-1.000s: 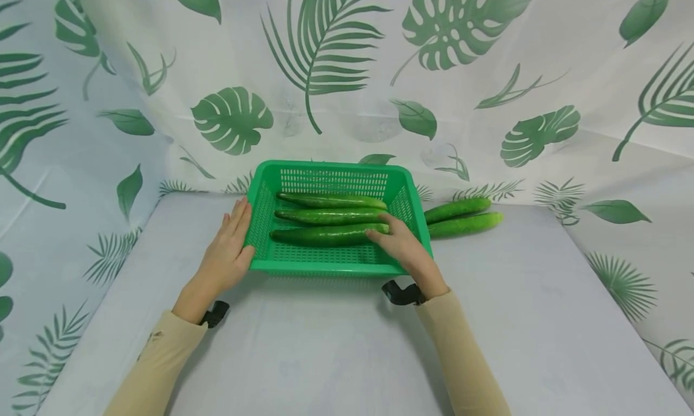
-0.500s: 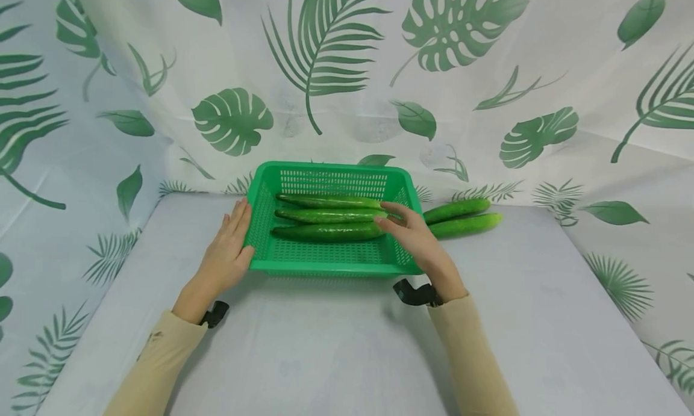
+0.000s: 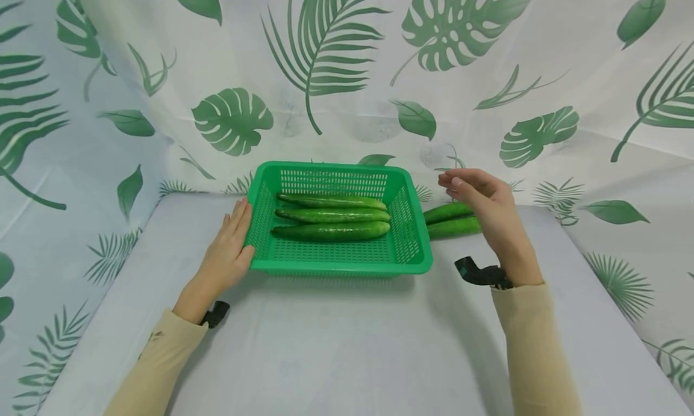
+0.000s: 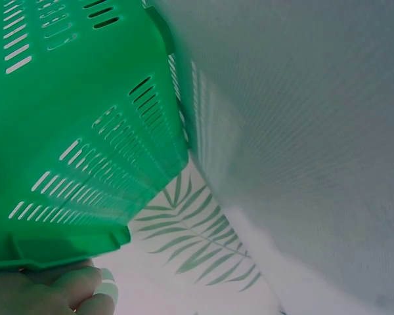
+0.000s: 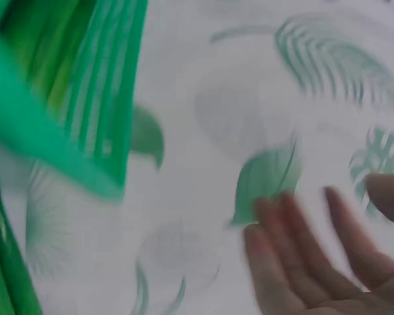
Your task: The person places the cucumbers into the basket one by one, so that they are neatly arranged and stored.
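A green slotted basket (image 3: 417, 262) stands on the grey table and holds three long cucumbers (image 3: 332, 230) lying side by side. My left hand (image 3: 230, 247) rests flat against the basket's left wall, fingers straight; the left wrist view shows that wall (image 4: 85, 131) close up with my fingertips (image 4: 72, 289) at its rim. My right hand (image 3: 482, 202) hovers empty to the right of the basket, fingers relaxed, above two more cucumbers (image 3: 452, 219) lying on the table. In the blurred right wrist view the open fingers (image 5: 302, 256) and the basket's edge (image 5: 65, 151) appear.
A leaf-printed curtain (image 3: 347, 73) closes off the back and both sides of the table. The grey tabletop (image 3: 336, 344) stretches toward me in front of the basket. Black wrist mounts (image 3: 477, 273) sit on both forearms.
My right hand has let go of the front cucumber in the basket, lifted out and moved right, over the two cucumbers on the table. The left hand has stayed put.
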`<control>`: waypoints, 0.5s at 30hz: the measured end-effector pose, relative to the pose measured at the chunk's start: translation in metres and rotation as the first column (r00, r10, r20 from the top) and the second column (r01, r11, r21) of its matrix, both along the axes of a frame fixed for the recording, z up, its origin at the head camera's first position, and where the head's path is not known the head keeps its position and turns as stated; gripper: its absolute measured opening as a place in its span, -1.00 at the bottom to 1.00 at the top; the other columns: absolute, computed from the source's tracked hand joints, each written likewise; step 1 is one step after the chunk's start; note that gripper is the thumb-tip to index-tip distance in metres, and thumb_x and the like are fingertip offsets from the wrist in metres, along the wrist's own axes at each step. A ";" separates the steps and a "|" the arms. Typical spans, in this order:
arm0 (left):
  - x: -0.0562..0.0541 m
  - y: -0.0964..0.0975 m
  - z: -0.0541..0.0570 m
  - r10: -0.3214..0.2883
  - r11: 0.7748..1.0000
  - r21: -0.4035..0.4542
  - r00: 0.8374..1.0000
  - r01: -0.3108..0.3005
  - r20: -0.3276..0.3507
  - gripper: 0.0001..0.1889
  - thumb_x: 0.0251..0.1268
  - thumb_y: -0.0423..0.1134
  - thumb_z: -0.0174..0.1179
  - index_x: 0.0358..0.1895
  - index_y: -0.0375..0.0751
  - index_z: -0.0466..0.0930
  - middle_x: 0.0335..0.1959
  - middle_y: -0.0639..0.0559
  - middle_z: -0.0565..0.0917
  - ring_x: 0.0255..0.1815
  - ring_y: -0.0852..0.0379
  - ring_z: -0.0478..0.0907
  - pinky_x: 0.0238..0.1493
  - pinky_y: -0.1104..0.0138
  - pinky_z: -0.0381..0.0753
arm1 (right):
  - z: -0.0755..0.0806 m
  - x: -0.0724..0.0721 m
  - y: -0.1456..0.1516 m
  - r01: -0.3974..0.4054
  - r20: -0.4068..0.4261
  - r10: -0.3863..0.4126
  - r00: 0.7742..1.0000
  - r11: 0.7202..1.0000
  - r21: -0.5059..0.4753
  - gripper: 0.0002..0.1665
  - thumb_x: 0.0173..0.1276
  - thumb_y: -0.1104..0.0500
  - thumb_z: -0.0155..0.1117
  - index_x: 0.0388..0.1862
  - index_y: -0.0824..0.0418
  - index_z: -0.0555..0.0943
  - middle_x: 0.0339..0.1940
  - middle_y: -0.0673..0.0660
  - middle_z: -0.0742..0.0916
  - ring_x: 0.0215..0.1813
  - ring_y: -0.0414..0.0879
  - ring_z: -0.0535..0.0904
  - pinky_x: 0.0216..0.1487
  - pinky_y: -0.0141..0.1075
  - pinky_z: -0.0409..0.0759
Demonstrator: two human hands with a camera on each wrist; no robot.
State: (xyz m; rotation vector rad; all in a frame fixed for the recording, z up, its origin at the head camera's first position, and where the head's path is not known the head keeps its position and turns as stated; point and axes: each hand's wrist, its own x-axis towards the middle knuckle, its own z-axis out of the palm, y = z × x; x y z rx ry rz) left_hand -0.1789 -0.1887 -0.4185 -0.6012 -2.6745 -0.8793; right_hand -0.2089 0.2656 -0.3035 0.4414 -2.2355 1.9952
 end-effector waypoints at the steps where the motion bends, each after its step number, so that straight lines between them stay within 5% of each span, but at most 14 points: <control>1: 0.000 0.000 0.000 0.000 1.000 0.003 1.000 0.000 -0.002 -0.25 0.25 -0.44 -0.17 0.54 -0.51 -0.12 0.60 -0.27 -0.14 0.60 -0.19 -0.23 0.53 -0.09 -0.19 | 0.001 -0.004 0.006 0.000 -0.026 -0.001 1.000 0.998 -0.061 -0.58 0.47 0.21 0.19 0.17 0.50 0.54 0.05 0.19 0.71 0.14 -0.04 0.62 0.19 -0.36 0.54; 6: -0.001 -0.001 -0.002 0.000 1.000 0.007 1.000 0.000 -0.009 -0.25 0.24 -0.44 -0.17 0.54 -0.50 -0.12 0.61 -0.26 -0.14 0.61 -0.17 -0.23 0.54 -0.07 -0.20 | 0.000 -0.026 0.039 0.001 -0.092 -0.033 0.995 0.943 -0.333 -0.68 0.43 0.38 0.16 0.04 0.62 0.57 -0.11 0.26 0.76 -0.02 0.04 0.70 0.15 -0.27 0.59; 9: 0.000 -0.001 -0.002 -0.004 1.000 0.007 1.000 0.004 -0.010 -0.25 0.24 -0.44 -0.17 0.54 -0.51 -0.12 0.60 -0.27 -0.14 0.61 -0.18 -0.23 0.54 -0.08 -0.19 | -0.005 -0.039 0.057 0.058 -0.094 -0.098 0.991 0.931 -0.361 -0.72 0.42 0.42 0.15 0.00 0.62 0.60 -0.18 0.24 0.78 -0.10 0.02 0.73 0.08 -0.31 0.63; 12: 0.000 0.000 -0.001 -0.007 1.000 0.009 1.000 0.007 -0.004 -0.24 0.24 -0.43 -0.17 0.54 -0.50 -0.13 0.61 -0.27 -0.15 0.61 -0.17 -0.23 0.54 -0.07 -0.20 | -0.010 -0.050 0.074 0.180 -0.066 -0.201 0.977 0.955 -0.235 -0.73 0.43 0.38 0.17 -0.01 0.56 0.63 -0.23 0.12 0.79 -0.13 -0.09 0.73 0.01 -0.41 0.62; 14: 0.000 -0.001 -0.002 -0.005 1.000 0.009 1.000 0.005 -0.006 -0.24 0.25 -0.43 -0.17 0.55 -0.50 -0.13 0.61 -0.26 -0.15 0.61 -0.16 -0.24 0.54 -0.08 -0.20 | -0.014 -0.055 0.084 0.276 -0.043 -0.276 0.960 0.961 -0.016 -0.68 0.48 0.27 0.14 0.05 0.49 0.62 -0.20 -0.01 0.78 -0.09 -0.21 0.69 0.01 -0.50 0.57; 15: 0.000 -0.001 -0.002 -0.003 1.000 0.010 1.000 0.003 -0.005 -0.24 0.25 -0.43 -0.17 0.55 -0.50 -0.13 0.61 -0.26 -0.15 0.61 -0.16 -0.24 0.54 -0.07 -0.21 | -0.016 -0.058 0.089 0.316 -0.040 -0.314 0.949 0.943 0.105 -0.65 0.51 0.21 0.12 0.07 0.47 0.61 -0.17 -0.04 0.76 -0.07 -0.25 0.66 0.01 -0.51 0.53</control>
